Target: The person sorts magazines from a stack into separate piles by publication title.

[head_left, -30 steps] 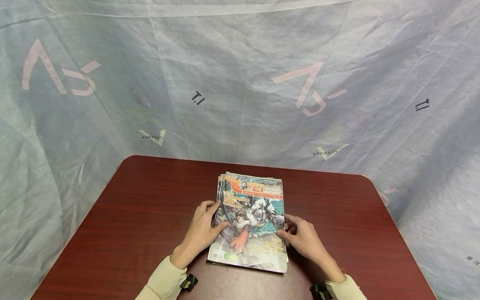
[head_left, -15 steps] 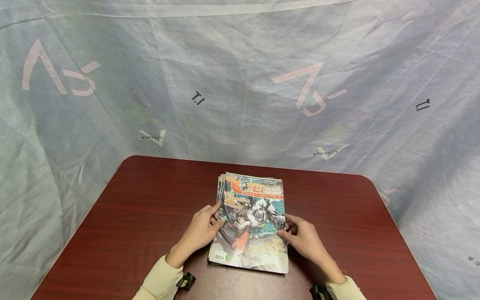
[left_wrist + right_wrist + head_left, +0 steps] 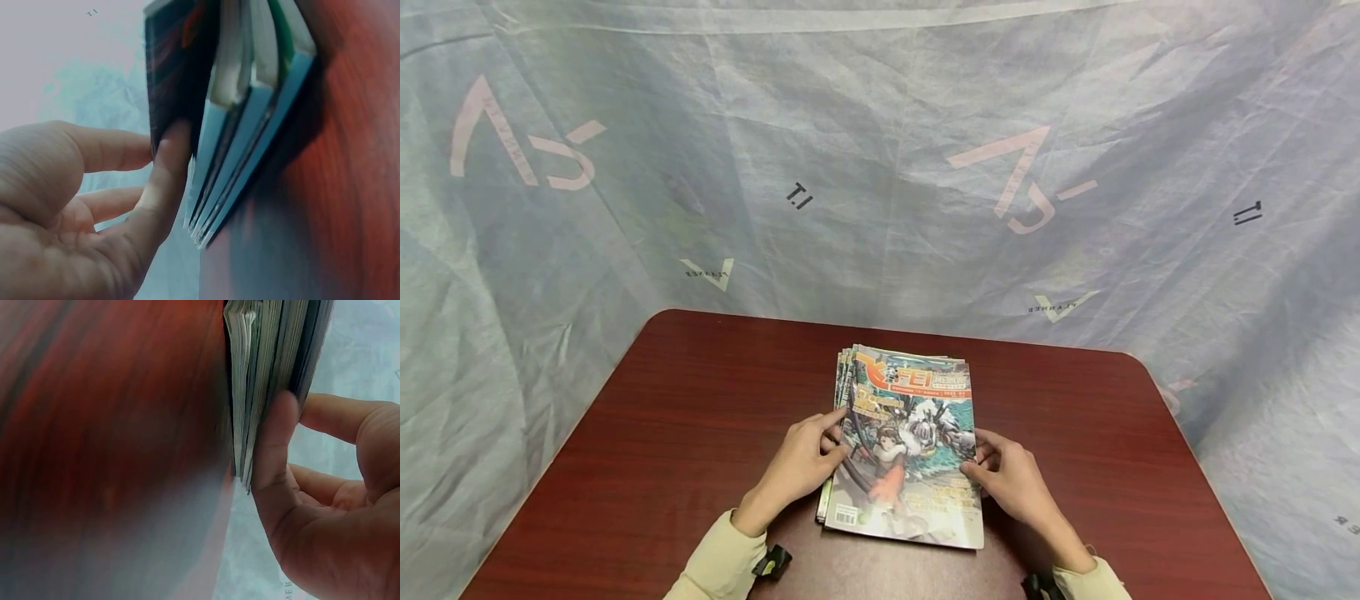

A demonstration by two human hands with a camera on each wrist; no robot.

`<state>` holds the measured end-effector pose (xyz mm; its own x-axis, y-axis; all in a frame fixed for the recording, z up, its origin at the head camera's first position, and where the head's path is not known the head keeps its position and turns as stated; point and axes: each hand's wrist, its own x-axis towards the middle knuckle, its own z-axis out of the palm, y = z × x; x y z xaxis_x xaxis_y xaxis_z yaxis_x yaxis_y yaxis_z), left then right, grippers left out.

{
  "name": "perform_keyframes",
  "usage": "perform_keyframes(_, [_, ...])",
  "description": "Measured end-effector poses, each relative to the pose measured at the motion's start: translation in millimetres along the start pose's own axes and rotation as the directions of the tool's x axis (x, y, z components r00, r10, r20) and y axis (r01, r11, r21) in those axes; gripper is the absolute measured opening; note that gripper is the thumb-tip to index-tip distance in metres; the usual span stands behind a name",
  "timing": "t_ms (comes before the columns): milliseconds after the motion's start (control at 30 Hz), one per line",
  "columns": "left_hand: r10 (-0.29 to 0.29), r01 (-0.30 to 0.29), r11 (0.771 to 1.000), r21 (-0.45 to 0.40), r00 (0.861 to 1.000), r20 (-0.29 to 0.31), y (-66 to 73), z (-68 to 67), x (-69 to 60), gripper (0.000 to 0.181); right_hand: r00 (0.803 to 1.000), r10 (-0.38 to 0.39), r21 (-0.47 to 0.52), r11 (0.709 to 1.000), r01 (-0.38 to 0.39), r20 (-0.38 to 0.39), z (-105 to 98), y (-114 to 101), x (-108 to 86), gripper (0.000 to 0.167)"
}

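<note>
A stack of several magazines (image 3: 910, 500) lies on the table, the top one with a teal and orange cover, set slightly right of those below. The left hand (image 3: 801, 458) holds the top magazine's left edge between thumb and fingers. In the left wrist view, that hand (image 3: 106, 206) has its thumb against a dark magazine (image 3: 178, 69), beside blue spines (image 3: 250, 119). The right hand (image 3: 1015, 479) grips the right edge, its thumb over the cover's margin. In the right wrist view, the hand's (image 3: 312, 500) thumb lies across the page edges (image 3: 259, 375).
The dark red wooden table (image 3: 662, 433) has rounded far corners. Grey printed cloth (image 3: 880, 167) hangs behind it and along both sides. Light sleeves and black wrist straps show at the near edge.
The top magazine has shifted a little right, showing more of the lower ones at left. The left thumb has drawn back from over the cover to its left edge. The view has shifted slightly.
</note>
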<state>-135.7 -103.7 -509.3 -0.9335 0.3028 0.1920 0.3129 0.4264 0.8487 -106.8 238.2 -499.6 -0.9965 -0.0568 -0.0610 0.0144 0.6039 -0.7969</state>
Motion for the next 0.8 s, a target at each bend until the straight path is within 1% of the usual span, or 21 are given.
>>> perform_keyframes(33, [0.009,-0.009,1.0,-0.004,1.0,-0.003,-7.8,2.2,1.0,0.062,1.0,0.005,0.011,1.0,-0.005,-0.002,-0.2,-0.6,-0.2,0.06])
perform_keyframes(133, [0.02,-0.02,1.0,0.002,1.0,-0.003,-40.5,11.7,5.4,0.065,1.0,0.009,0.027,1.0,-0.008,-0.006,-1.2,-2.8,-0.9,0.06])
perform_keyframes(200, [0.014,-0.014,1.0,0.013,1.0,0.01,-54.9,15.9,7.5,0.067,1.0,0.009,0.041,0.999,-0.009,-0.001,-2.4,-4.5,-1.7,0.059])
perform_keyframes(233, [0.015,-0.015,1.0,0.016,1.0,0.021,-58.6,16.7,7.5,0.068,1.0,0.008,0.052,0.999,-0.008,0.003,-3.1,-5.5,-2.2,0.058])
perform_keyframes(267, [0.022,-0.023,1.0,0.011,0.999,0.033,-55.3,15.1,6.8,0.068,1.0,0.007,0.062,0.998,-0.007,0.006,-3.7,-6.5,-2.8,0.056])
perform_keyframes(300, [0.026,-0.026,1.0,-0.004,0.999,0.045,-48.3,12.2,5.3,0.069,1.0,0.007,0.077,0.997,-0.008,0.011,-4.5,-7.7,-3.4,0.054])
perform_keyframes(400, [0.02,-0.016,0.999,-0.051,0.997,0.081,-19.5,2.8,-0.4,0.068,1.0,0.003,0.125,0.992,-0.006,0.03,-7.4,-8.3,-4.4,0.05])
perform_keyframes(467, [-0.014,0.021,0.997,-0.073,0.995,0.095,-0.7,-3.0,-3.5,0.067,0.999,0.006,0.161,0.987,-0.012,0.042,-8.8,-8.9,-4.7,0.05])
perform_keyframes(533, [-0.064,0.072,0.994,-0.077,0.993,0.101,9.6,-5.4,-4.6,0.067,0.999,0.01,0.198,0.98,-0.02,0.053,-9.6,-9.0,-4.7,0.051])
perform_keyframes(633, [-0.108,0.116,0.99,-0.075,0.989,0.102,16.3,-5.7,-4.3,0.067,0.998,0.02,0.239,0.97,-0.033,0.056,-10.0,-8.9,-5.2,0.053])
perform_keyframes(700, [-0.115,0.122,0.99,-0.071,0.988,0.098,17.6,-4.7,-3.8,0.067,0.998,0.026,0.253,0.967,-0.038,0.051,-10.3,-8.3,-5.9,0.054])
perform_keyframes(800, [-0.115,0.123,0.988,-0.088,0.989,0.095,18.5,-2.6,-4.4,0.068,0.998,0.036,0.261,0.964,-0.046,0.042,-11.3,-6.6,-7.5,0.054])
